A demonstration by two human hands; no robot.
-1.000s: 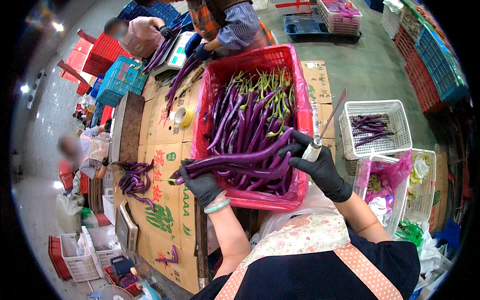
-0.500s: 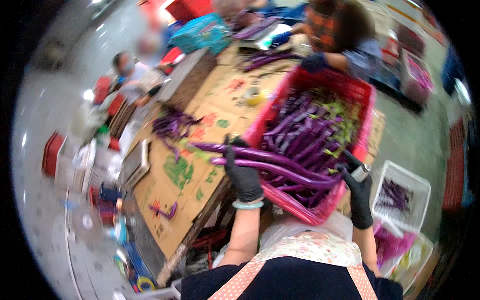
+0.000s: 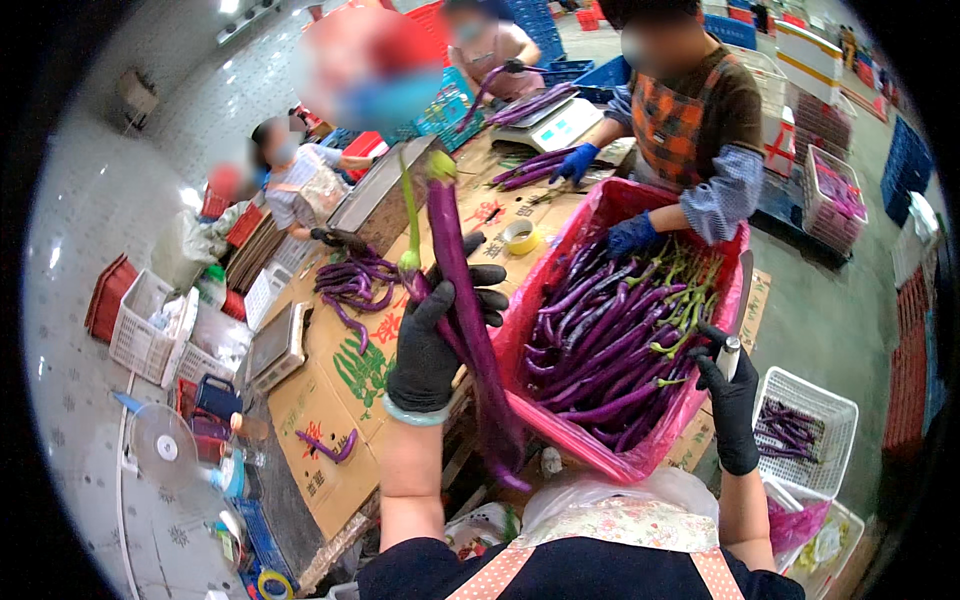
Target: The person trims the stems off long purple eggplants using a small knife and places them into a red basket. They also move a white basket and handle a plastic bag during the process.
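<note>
My black-gloved left hand (image 3: 425, 355) grips long purple eggplants (image 3: 455, 270) held nearly upright, green stalks at the top, to the left of a red crate (image 3: 640, 460) lined with pink plastic and heaped with more eggplants (image 3: 610, 370). My right hand (image 3: 730, 410), also gloved in black, is closed on a knife (image 3: 731, 355) with a pale handle, beside the crate's right side. A co-worker's blue-gloved hand (image 3: 630, 235) reaches into the crate's far end. Left of my left hand, a pile of eggplants (image 3: 355, 285) lies on the cardboard-covered table (image 3: 310, 400).
A roll of yellow tape (image 3: 520, 236) and a scale (image 3: 555, 130) are on the table; another blue-gloved hand (image 3: 575, 162) touches eggplants there. A worker (image 3: 490, 70) stands behind, another (image 3: 300, 190) at left. White baskets (image 3: 830, 480) stand on the right, a fan (image 3: 165, 448) lower left.
My left hand has swung the eggplants from lying level to nearly upright. My right hand no longer touches their ends. The co-worker's hand has moved down into the crate. The view has shifted.
</note>
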